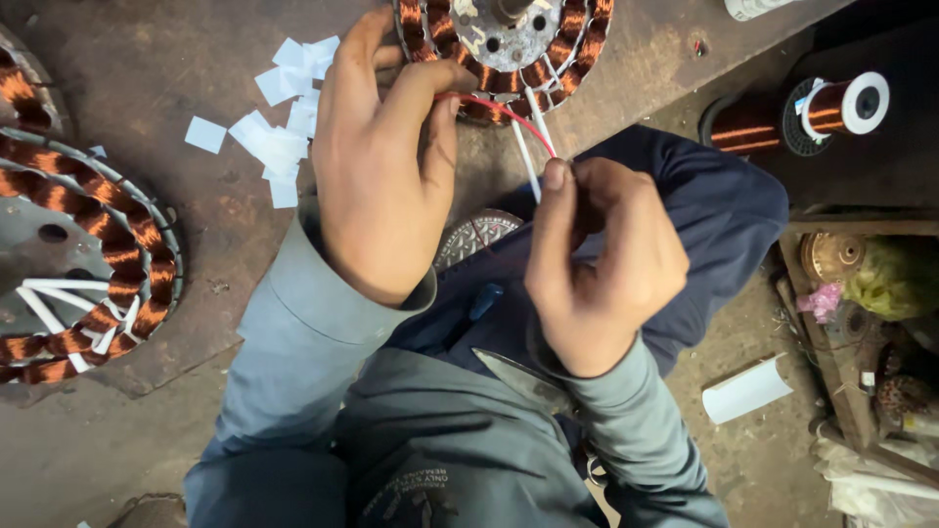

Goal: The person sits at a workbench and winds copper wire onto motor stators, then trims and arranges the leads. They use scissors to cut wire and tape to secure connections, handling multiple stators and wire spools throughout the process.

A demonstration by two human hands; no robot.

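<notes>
A round fan stator [509, 44] wound with copper coils lies at the top of the worn work surface [147, 59]. My left hand [377, 161] pinches a thin red wire [494, 106] right at the stator's lower rim. My right hand [597, 259] grips the other end of that red wire, just below two white sleeved leads [533, 137] that hang from the stator. The wire arcs between the two hands.
A second, larger copper-wound stator [88, 254] sits at the left edge. Small white paper slips [279, 108] lie scattered above my left hand. A spool of copper wire [822, 108] rests at the right, with a white roll [748, 389] and clutter on the floor.
</notes>
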